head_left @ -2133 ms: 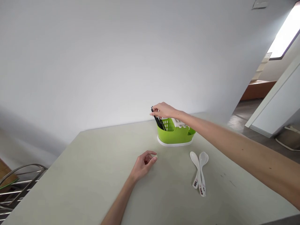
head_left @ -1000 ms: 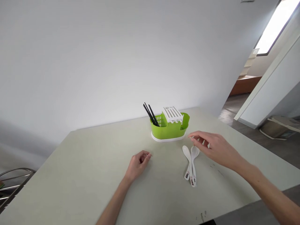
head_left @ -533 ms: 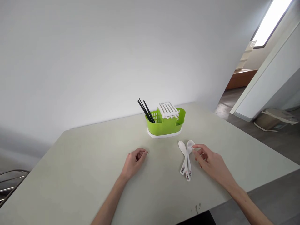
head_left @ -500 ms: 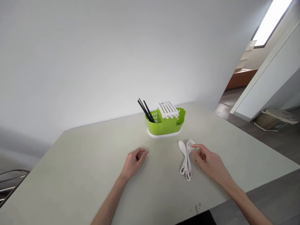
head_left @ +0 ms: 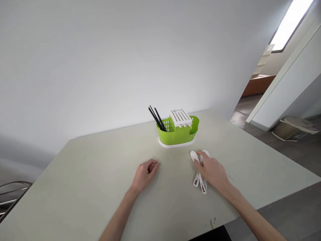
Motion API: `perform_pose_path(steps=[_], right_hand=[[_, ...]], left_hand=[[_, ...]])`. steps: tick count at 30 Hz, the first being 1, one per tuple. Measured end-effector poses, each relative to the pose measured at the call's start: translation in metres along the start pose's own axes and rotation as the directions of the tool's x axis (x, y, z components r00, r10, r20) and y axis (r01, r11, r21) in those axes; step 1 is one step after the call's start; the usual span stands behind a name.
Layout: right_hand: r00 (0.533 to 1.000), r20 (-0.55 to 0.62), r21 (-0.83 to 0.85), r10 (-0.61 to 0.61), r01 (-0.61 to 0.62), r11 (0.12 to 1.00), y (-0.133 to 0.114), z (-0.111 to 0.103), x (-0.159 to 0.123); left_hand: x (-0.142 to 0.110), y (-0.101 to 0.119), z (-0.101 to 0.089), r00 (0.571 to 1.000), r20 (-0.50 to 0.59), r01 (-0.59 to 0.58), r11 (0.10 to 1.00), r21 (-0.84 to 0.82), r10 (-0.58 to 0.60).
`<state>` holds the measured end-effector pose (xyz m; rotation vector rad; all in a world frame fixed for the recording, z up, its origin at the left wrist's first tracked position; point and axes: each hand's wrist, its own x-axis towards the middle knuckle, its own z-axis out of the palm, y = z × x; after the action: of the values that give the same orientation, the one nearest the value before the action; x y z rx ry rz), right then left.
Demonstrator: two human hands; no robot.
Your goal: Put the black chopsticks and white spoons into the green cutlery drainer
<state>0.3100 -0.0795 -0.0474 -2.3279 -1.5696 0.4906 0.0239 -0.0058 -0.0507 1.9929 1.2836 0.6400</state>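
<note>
A small pile of white spoons [head_left: 193, 155] lies on the table, bowls pointing away from me and patterned handle ends toward me. My right hand [head_left: 213, 170] is over the pile, thumb and forefinger closed around the neck of the left-bowled spoon; its palm hides parts of the others. Resting on the tabletop to the left, my left hand [head_left: 145, 173] is loosely curled, thumb against fingers, with nothing visible in it. Beyond both hands stands a green cutlery caddy [head_left: 175, 137] with a white base, and black chopsticks [head_left: 157, 118] lean in its left end.
A white slotted rack [head_left: 181, 117] with small hooks sits across the caddy's top. The pale table [head_left: 100, 160] runs back to a white wall. Dark marks [head_left: 211, 222] show near its front edge. A metal chair frame [head_left: 15, 197] is at far left, a bin [head_left: 294, 128] at right.
My right hand has moved left from beside the spoons onto them and closed around one. The handles have shifted slightly. My left hand has stayed about where it was.
</note>
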Motion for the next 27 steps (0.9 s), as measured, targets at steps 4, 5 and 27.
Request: perform_pose_path(steps=[4, 5, 27], right_hand=[[1.0, 0.006, -0.107, 0.004, -0.004, 0.994, -0.005, 0.001, 0.006], [1.0, 0.007, -0.126, 0.001, 0.0, 0.992, -0.007, 0.002, 0.007], [0.912, -0.151, 0.615, -0.381, 0.389, 0.686, -0.067, -0.066, 0.006]], left_hand=[[-0.002, 0.001, 0.0, 1.0, 0.0, -0.003, 1.0, 0.019, 0.003], [-0.002, 0.001, 0.001, 1.0, -0.001, -0.004, 1.0, 0.026, 0.004], [-0.004, -0.003, 0.004, 0.999, -0.007, -0.039, 0.996, 0.08, 0.039]])
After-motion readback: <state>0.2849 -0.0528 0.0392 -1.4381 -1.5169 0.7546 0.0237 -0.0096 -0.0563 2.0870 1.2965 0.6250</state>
